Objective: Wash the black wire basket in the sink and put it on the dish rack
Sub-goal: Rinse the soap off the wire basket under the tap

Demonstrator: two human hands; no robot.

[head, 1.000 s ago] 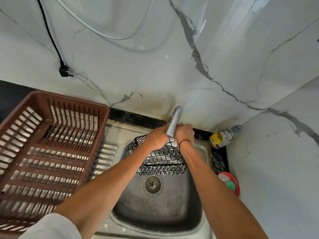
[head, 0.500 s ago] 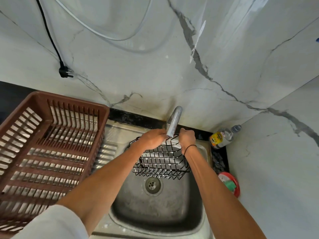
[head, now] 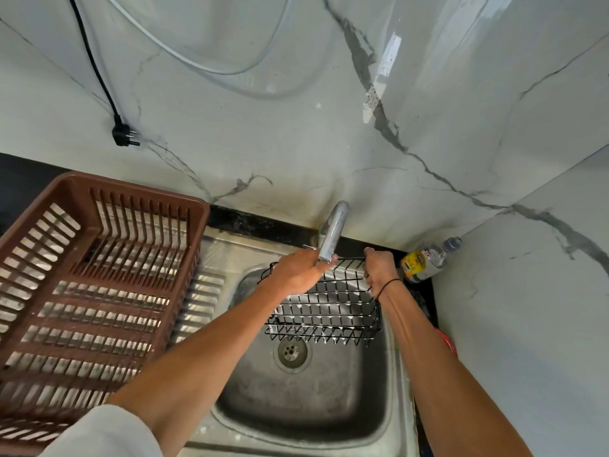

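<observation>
- Hanging over the steel sink (head: 369,420), the black wire basket (head: 326,311) is being held up in the air under the faucet (head: 331,235), above the drain (head: 291,352) and towards the back of the basin.
- The left hand (head: 301,275) is gripping the basket's far rim on the left side, its fingers curling round the top wire just beneath the spout.
- The right hand (head: 379,267) is holding the right end of that same rim, fingers closing round the wire, with a thin black band (head: 389,285) sitting on the wrist.
- Whether water is running from the spout, I cannot tell.
- Sitting on the draining board to the left of the sink, the brown plastic dish rack (head: 99,291) is standing well apart from the basket.
- A clear bottle with a yellow label (head: 425,262) is lying tilted in the corner just right of the right hand.
- A black plug (head: 123,135) is dangling on its cord against the marble wall (head: 263,143), with a pale cable looping above it.
</observation>
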